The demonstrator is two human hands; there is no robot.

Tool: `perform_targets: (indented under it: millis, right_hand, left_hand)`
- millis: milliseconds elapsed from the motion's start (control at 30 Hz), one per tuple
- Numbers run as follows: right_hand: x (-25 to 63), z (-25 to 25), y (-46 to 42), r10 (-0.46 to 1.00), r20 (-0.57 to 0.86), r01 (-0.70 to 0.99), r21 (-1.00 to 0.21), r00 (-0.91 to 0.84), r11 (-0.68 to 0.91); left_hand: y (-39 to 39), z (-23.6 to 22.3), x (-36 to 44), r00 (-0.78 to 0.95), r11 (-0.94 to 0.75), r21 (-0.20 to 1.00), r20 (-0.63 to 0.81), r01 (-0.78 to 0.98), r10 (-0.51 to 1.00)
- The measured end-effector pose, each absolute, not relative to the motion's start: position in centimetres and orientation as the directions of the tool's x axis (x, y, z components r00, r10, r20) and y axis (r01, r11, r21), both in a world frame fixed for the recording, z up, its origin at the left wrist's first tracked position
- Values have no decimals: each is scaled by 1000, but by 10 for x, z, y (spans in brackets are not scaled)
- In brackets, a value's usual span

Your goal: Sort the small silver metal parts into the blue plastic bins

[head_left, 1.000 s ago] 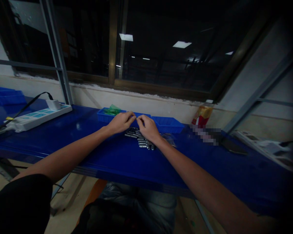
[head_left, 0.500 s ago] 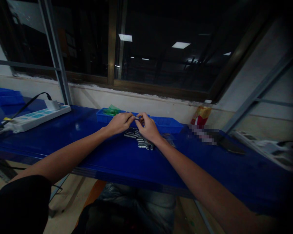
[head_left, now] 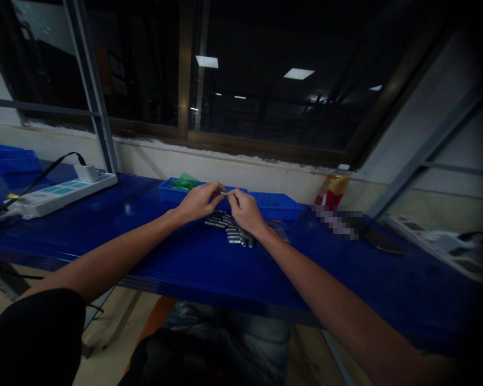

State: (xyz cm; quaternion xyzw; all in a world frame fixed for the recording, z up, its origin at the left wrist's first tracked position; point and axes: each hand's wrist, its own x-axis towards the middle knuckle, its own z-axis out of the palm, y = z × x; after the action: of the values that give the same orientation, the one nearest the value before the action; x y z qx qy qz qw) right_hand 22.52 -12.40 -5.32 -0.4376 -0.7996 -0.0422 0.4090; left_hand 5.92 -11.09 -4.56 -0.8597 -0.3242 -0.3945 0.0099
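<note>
My left hand [head_left: 201, 202] and my right hand [head_left: 244, 210] meet above the blue table, fingertips pinched around a small metal pin [head_left: 224, 193] between them. Most of the pin is covered by the fingers, so its exact kind does not show. Just below and partly behind my right hand lies a pile of short silvery metal cylinders [head_left: 234, 236], some lined up side by side. Behind my hands stand blue plastic bins; the left bin [head_left: 167, 193] holds green plastic packaging [head_left: 184, 182].
Another blue bin [head_left: 279, 206] stands right of my hands. A white power strip [head_left: 70, 190] with a plugged-in adapter lies to the left. On the right are a red and gold packet [head_left: 332, 190], a dark flat object [head_left: 382, 242] and a second white strip [head_left: 438, 244].
My fingers have shifted slightly on the small pin, and my right fingertips have turned downward a little. The pile and bins stay where they were.
</note>
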Motion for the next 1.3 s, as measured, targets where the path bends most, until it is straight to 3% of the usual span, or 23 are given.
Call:
perform_targets:
  millis: [200,367,667,933,1100,1300]
  right_hand:
    - [225,-55,-124,658,703,688,-337,-270,642]
    - [225,-57,-122,604,740,659,-299,-297,690]
    - [225,-54,-120,615,742,686,-303,-266,662]
    - [226,-57,-121,623,738,655,-340,-259,675]
    - [226,-58,-122,584,755,653,-285,-298,701]
    - [225,-56,-121,584,762,688,-265,-280,676]
  left_hand:
    - [-111,-45,60,453,-746,217,678,629,579]
    - [-113,-42,60,463,-713,194,641,674,612]
    - [-111,-46,59,466,-818,257,716,515,519]
    - [-110,-46,60,444,-776,222,714,590,542]
    - [-112,-44,60,459,-734,194,670,651,584]
    - [-112,-45,59,461,-773,265,675,576,575]
